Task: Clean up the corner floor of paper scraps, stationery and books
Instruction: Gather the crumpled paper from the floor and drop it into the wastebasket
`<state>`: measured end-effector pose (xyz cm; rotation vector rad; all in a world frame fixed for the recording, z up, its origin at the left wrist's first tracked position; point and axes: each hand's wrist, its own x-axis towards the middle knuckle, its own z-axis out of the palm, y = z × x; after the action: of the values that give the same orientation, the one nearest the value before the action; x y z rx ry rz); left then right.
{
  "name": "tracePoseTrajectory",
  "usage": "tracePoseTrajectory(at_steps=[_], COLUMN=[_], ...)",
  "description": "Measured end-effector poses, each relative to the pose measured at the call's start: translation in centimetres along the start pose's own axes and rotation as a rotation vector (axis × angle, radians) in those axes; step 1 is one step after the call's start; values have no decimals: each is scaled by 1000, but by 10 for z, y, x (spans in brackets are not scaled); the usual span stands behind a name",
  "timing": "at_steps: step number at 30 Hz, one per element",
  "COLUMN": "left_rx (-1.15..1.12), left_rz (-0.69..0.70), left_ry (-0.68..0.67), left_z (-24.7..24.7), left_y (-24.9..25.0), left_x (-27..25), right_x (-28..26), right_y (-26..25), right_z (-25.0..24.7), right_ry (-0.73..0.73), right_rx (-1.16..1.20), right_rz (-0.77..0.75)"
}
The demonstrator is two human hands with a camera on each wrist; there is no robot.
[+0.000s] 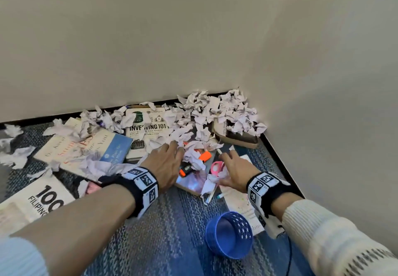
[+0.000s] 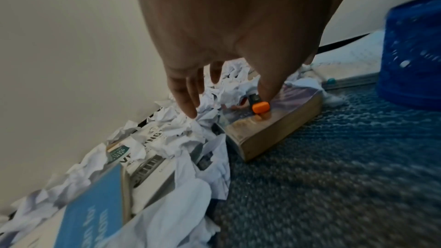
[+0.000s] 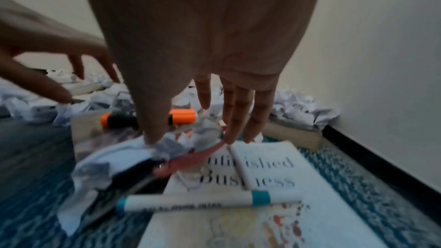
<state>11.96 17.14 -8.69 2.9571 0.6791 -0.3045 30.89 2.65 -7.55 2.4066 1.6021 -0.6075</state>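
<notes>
crumpled paper scraps [image 1: 206, 112], books [image 1: 148, 129], orange highlighters [image 1: 204, 156] strewn

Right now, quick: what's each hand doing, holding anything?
Left hand: open, fingers spread over the paper scraps, thumb by the orange highlighter; grips nothing.
Right hand: open, fingers straight, reaching down at the pink scissors; holds nothing.

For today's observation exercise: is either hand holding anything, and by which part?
Nothing is held. The left hand is open at an orange highlighter; the right hand is open over crumpled paper.

Both hands reach forward palm-down, left hand [image 1: 167, 163] and right hand [image 1: 235, 171] side by side, fingers extended and spread.
</notes>
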Motion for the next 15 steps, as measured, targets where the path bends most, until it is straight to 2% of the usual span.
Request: tracePoseTrajectory(at_steps=[4,7,10,13,15], left_rx=[22,9,95,-2,-98], left_rz=[62,62,52,-70,-182], left_ry=[-127,-225,-235,-240,-175], left_z=[5,10,6,6,6], left_y=[13,27,39,40,44], left_x=[26,39,40,37,34], right_x=[11,7,3,-1,2], right_y=[10,25,34,24,22], right_z=[23,20,16,14,12], right_ry=[44,169,275,212,200], right_rx=[35,229,324,268,220], right_rz=[-50,-62,-88,-182,-147])
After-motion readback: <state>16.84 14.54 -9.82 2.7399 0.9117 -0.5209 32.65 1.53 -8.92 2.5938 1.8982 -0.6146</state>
